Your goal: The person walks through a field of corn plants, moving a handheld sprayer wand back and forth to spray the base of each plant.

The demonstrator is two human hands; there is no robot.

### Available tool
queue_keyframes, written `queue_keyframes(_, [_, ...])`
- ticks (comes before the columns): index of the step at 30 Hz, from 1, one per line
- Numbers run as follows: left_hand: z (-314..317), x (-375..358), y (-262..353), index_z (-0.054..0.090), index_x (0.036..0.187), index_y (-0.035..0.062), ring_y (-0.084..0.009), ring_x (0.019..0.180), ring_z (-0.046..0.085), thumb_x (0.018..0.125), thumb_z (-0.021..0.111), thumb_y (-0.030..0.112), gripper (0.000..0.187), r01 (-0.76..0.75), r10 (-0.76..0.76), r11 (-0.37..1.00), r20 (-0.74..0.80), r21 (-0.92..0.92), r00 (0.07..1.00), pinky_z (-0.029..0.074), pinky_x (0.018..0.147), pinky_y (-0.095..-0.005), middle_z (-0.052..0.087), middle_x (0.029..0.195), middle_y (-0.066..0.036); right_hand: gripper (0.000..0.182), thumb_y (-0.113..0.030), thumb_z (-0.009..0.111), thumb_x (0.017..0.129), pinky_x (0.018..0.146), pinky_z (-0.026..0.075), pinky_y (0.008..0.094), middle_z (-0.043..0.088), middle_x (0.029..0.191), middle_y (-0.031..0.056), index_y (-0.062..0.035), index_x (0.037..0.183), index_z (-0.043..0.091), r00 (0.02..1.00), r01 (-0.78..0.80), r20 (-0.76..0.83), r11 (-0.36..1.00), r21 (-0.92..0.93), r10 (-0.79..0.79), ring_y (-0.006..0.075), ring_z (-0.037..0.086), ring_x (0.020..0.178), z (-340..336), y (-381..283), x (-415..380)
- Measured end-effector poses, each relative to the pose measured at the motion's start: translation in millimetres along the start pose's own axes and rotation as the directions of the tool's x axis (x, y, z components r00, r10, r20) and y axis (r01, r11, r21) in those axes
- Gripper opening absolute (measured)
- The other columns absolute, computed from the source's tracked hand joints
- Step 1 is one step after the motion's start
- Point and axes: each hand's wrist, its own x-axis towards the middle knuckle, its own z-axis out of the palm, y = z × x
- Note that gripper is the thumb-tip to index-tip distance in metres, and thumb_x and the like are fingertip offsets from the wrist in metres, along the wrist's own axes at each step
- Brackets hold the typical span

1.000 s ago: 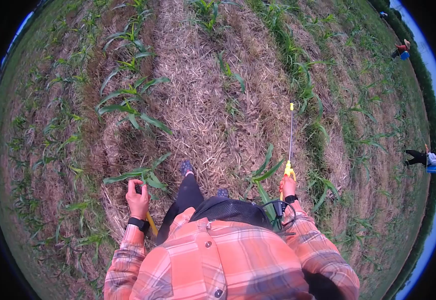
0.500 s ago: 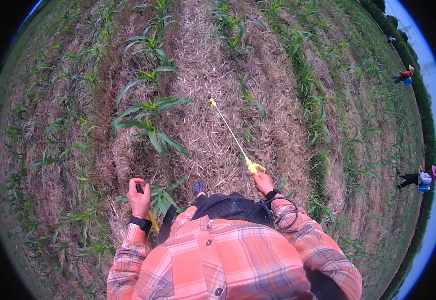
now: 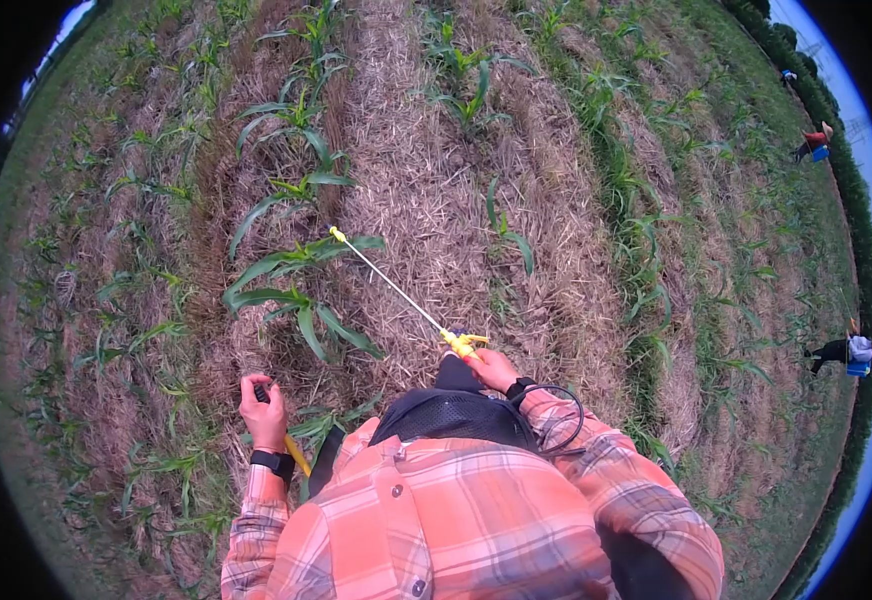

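In my right hand (image 3: 497, 370) is the yellow handle of a spray wand (image 3: 396, 287). Its thin metal tube points forward and left, and the yellow nozzle (image 3: 338, 234) lies over the leaves of a green plant (image 3: 301, 258). A black hose (image 3: 578, 410) loops beside my right wrist. My left hand (image 3: 264, 412) is closed around the black grip of a yellow lever (image 3: 298, 456) at my left side. Both wrists carry black bands.
Rows of young green plants (image 3: 471, 95) run forward through straw-covered soil (image 3: 396, 130). Far to the right, one person (image 3: 846, 350) carries a blue tank, and another person in red (image 3: 814, 141) is farther off. Trees line the field edge.
The wand has swung left, its nozzle moving from the straw strip to over the plant. My right hand has shifted left. My left hand is slightly lower and farther left.
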Motion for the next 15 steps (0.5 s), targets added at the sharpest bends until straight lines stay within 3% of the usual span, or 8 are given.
queue_keyframes(1, [4, 6, 10, 0.045, 0.076, 0.0049, -0.0056, 0.046, 0.035, 0.068, 0.053, 0.001, 0.012, 0.037, -0.037, 0.999, 0.022, 0.006, 0.999, 0.03, 0.043, -0.021, 0.037, 0.053, 0.003, 0.026, -0.031, 0.048, 0.08, 0.038, 0.033, 0.0229, 0.049, 0.053, -0.0004, -0.0057, 0.074, 0.053, 0.998, 0.056, -0.039, 0.997, 0.06, -0.054, 0.0082, 0.044, 0.042, -4, 10, 13])
queue_keyframes(6, [51, 48, 41, 0.046, 0.078, 0.0041, -0.0085, 0.048, 0.037, 0.068, 0.053, 0.003, 0.012, -0.107, 0.103, 0.991, 0.054, 0.075, 0.993, 0.032, 0.046, -0.0227, 0.04, 0.057, -0.001, 0.026, -0.03, 0.047, 0.081, 0.035, 0.033, 0.0231, 0.049, 0.054, -0.0001, -0.0061, 0.072, 0.049, 0.985, 0.038, -0.171, 0.994, 0.101, -0.02, 0.0073, 0.043, 0.04, -58, 33, 45])
queue_keyframes(8, [70, 62, 47, 0.046, 0.079, 0.0042, -0.0097, 0.049, 0.038, 0.068, 0.054, 0.003, 0.013, -0.124, 0.116, 0.988, 0.089, 0.097, 0.989, 0.033, 0.047, -0.0229, 0.041, 0.059, -0.002, 0.026, -0.031, 0.046, 0.081, 0.033, 0.032, 0.0221, 0.047, 0.054, -0.0009, -0.0071, 0.073, 0.048, 0.964, -0.138, -0.162, 0.921, 0.363, 0.209, 0.007, 0.041, 0.038, -83, 38, 46])
queue_keyframes(12, [103, 84, 85, 0.047, 0.079, 0.005, -0.0107, 0.049, 0.04, 0.068, 0.055, 0.002, 0.014, -0.094, 0.09, 0.995, 0.15, 0.024, 0.985, 0.035, 0.048, -0.0237, 0.043, 0.059, -0.002, 0.025, -0.032, 0.045, 0.082, 0.03, 0.032, 0.0217, 0.045, 0.053, -0.0003, -0.0078, 0.076, 0.047, 0.912, -0.117, -0.245, 0.781, 0.614, 0.329, 0.0074, 0.039, 0.036, -128, 67, 49])
queue_keyframes(15, [123, 98, 97, 0.046, 0.077, 0.0054, -0.0098, 0.049, 0.04, 0.068, 0.056, 0.002, 0.013, -0.124, 0.114, 0.991, 0.151, 0.054, 0.982, 0.035, 0.047, -0.0234, 0.041, 0.057, -0.001, 0.026, -0.03, 0.043, 0.083, 0.03, 0.032, 0.0227, 0.045, 0.052, 0.0015, -0.0056, 0.077, 0.048, 0.852, -0.065, -0.346, 0.736, 0.674, 0.393, 0.0088, 0.039, 0.036, -163, 84, 51])
